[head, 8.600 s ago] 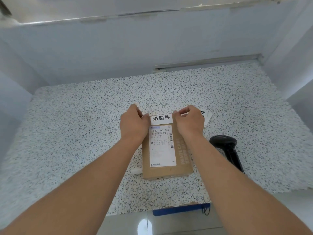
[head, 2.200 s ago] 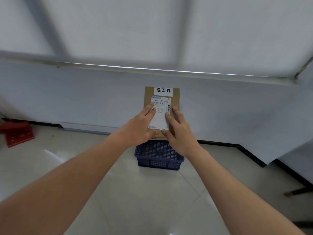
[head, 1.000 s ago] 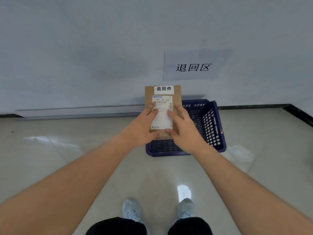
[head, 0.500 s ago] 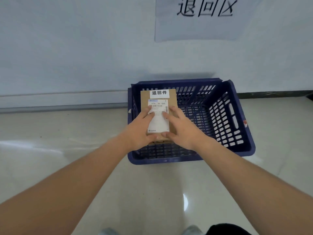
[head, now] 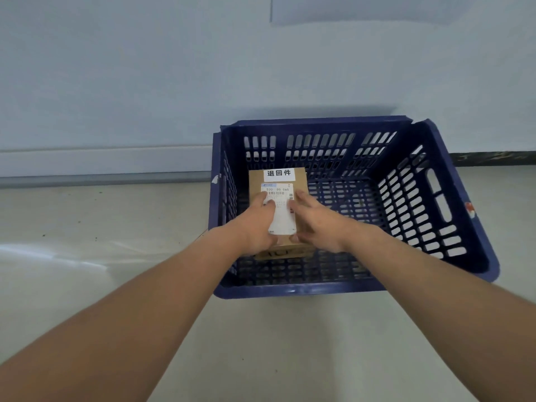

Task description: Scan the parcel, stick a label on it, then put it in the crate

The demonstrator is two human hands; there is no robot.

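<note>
**Labelled parcel held inside the blue crate**

A cardboard parcel (head: 278, 181) sat inside a dark blue slotted crate (head: 452, 216), in the crate's left half, close to its left wall. Whether the parcel's underside already touched the crate floor could not be told, since the hands covered its near end. Both hands clasped it: the left hand (head: 255, 224) gripped the parcel's left near corner with fingers spread over the top face, and the right hand (head: 317, 223) held the right near corner the same way, thumb tucked at the near edge. Both forearms reached over the crate's near rim.

On the parcel's top face, a white label (head: 279, 172) with three black characters lay across the end farthest from the person. Just nearer than it, a shipping slip (head: 280, 208) with a barcode and printed numbers ran down the middle of the face, partly under the fingers.

The crate stood on a pale glossy floor (head: 116, 256), its far wall close against a light blue wall (head: 145, 68). A pale sheet (head: 377, 8) was fixed to that wall above the crate.
</note>
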